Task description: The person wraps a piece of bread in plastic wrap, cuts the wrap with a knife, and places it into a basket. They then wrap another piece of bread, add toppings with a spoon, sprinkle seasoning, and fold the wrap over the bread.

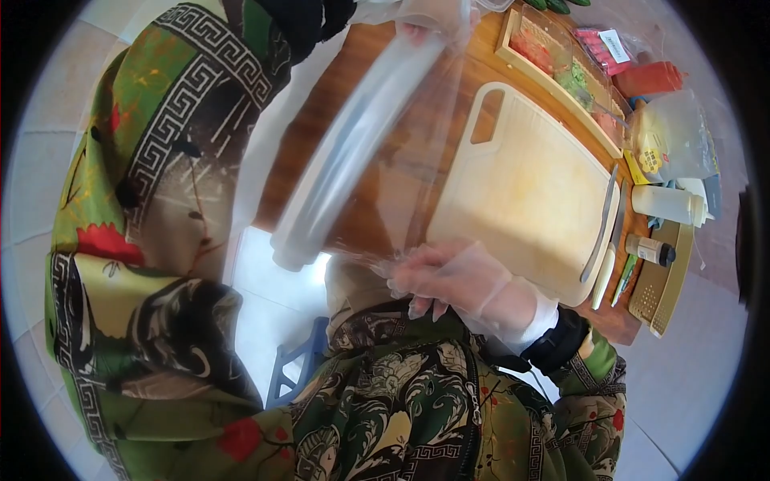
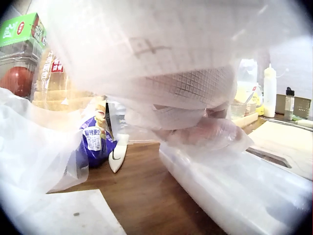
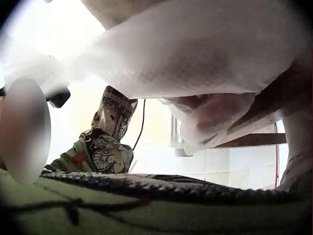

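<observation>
A roll of clear plastic film lies slantwise over the table's near side. My gloved left hand grips its far end; the left wrist view shows the gloved fingers against the roll. A thin sheet of film spreads from the roll towards the cutting board. My gloved right hand pinches the gathered edge of this sheet, beside the board's near corner. In the right wrist view the glove shows, but its fingertips and the film are hard to make out.
A white cutting board lies right of the film, with knives at its right edge. Beyond are a wooden tray of fillings, a squeeze bottle, a small jar and a basket. Bagged bread stands left.
</observation>
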Motion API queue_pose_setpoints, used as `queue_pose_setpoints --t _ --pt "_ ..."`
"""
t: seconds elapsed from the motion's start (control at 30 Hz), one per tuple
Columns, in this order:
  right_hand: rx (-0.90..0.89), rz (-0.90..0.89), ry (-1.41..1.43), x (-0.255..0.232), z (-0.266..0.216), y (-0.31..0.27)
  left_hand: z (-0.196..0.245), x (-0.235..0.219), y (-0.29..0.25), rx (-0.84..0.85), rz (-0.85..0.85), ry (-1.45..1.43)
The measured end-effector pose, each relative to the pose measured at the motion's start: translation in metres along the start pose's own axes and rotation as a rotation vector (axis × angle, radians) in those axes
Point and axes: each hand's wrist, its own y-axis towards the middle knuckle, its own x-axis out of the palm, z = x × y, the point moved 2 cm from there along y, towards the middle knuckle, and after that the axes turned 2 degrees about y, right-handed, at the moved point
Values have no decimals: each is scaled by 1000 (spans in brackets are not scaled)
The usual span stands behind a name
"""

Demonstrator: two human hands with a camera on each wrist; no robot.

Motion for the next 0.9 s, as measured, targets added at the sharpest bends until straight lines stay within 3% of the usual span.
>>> queue_pose_setpoints --t 0.07,0.13,0.27,0.33,0.47,0.53,0.67,0.73,0.87,0.9 --pt "9 10 -22 -1 -1 -2 -3 0 2 -5 -8 -108" --pt "26 7 -53 -2 -3 -5 7 1 -2 -77 45 89" --pt "15 -27 -192 -3 2 -11 8 2 -3 -83 62 127" --pt "-128 -6 -183 -9 8 -12 3 2 -2 -68 92 66" --pt "-114 62 -337 -8 -8 -21 2 2 -3 -49 96 37" --pt "-283 280 -633 -5 -19 -27 10 3 -7 -94 119 123" --pt "-414 430 -669 -10 -20 -23 21 1 -19 -98 125 190" --pt "-571 554 -826 -13 -26 -20 23 2 -16 -124 119 264" --pt "-469 557 -622 -19 -31 -5 23 2 -15 -161 112 376" --pt "-365 563 -423 -20 -32 0 24 1 -17 -137 123 339"
